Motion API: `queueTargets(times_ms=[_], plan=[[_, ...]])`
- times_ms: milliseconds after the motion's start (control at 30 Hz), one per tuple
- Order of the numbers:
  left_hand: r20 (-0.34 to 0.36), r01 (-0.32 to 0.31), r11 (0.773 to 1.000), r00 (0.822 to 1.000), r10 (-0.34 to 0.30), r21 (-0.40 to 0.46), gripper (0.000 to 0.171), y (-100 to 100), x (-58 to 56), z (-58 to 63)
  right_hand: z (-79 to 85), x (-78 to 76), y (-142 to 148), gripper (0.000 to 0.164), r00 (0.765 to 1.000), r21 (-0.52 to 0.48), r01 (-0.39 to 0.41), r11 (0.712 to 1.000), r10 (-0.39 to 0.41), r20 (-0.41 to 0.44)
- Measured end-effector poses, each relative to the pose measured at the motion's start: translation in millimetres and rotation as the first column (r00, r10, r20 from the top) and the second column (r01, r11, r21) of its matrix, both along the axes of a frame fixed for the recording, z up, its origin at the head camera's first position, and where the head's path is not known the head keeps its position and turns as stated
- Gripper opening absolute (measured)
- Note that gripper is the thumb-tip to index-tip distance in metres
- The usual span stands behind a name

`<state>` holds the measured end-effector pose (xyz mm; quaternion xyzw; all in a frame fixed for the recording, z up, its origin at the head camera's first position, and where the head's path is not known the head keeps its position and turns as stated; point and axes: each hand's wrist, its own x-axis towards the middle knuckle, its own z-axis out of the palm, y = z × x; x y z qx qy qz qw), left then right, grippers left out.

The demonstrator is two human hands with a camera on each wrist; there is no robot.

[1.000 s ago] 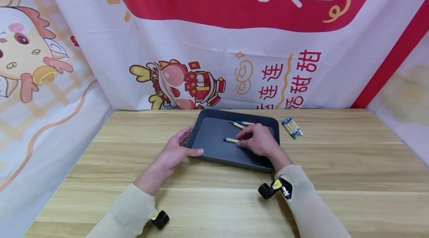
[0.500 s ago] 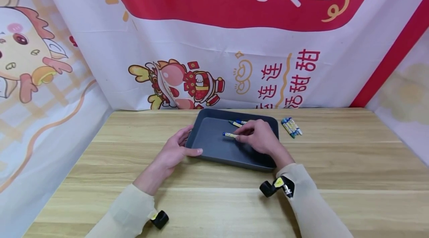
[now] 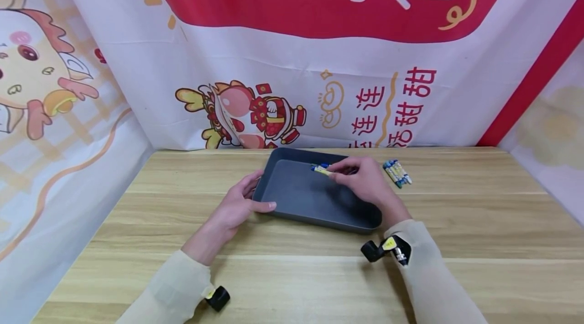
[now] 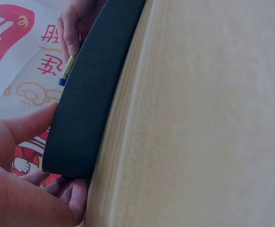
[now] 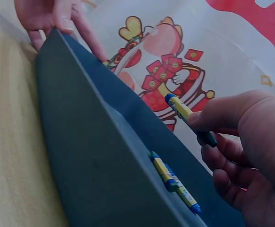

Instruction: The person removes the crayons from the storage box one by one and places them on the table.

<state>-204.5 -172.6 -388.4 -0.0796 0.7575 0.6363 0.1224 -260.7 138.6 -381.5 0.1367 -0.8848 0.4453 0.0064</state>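
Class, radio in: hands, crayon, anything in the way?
Left hand grips tray. Right hand pinches crayon over tray. Two other crayons inside, possibly in the way.

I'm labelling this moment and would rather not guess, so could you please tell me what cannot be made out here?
Crayons inside: head view, partly hidden by the right hand; left wrist view, hidden by the tray.
Held crayon: head view, lettering too small.
Loose crayons on the table: head view, lettering too small.
Left hand: head view, some fingertips hidden behind the tray.
Right hand: left wrist view, cut off by the top edge.
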Motion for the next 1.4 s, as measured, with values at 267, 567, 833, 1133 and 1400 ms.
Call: queueTargets(times_ms=[267,567,833,1133,1400], plan=[[0.004,-0.001,1.000,1.000,0.001,-0.007,0.090,0,0.4,0.4,5.4,-2.4,14,0.020,0.999,-0.074,0.051,0.996,-0.052,-0.003],[0.001,0.005,1.000,1.000,-0.005,-0.008,0.090,0,0.1,0.1,9.8,-5.1,32,0.027,0.992,-0.133,0.122,0.984,-0.123,0.003],[-0.001,0.005,1.000,1.000,-0.005,-0.002,0.090,-1,-0.6,-1.0,12.3,-6.5,45,0.032,0.982,-0.175,0.183,0.967,-0.170,0.084],[0.008,-0.002,1.000,1.000,0.003,-0.007,0.090,-1,-0.5,-1.0,11.3,-7.9,61,0.036,0.968,-0.184,0.249,0.951,-0.239,0.076],[0.006,-0.002,1.000,1.000,0.002,-0.006,0.090,-1,-0.2,-0.5,10.0,-6.8,77,0.041,0.953,-0.208,0.299,0.931,-0.282,0.108]])
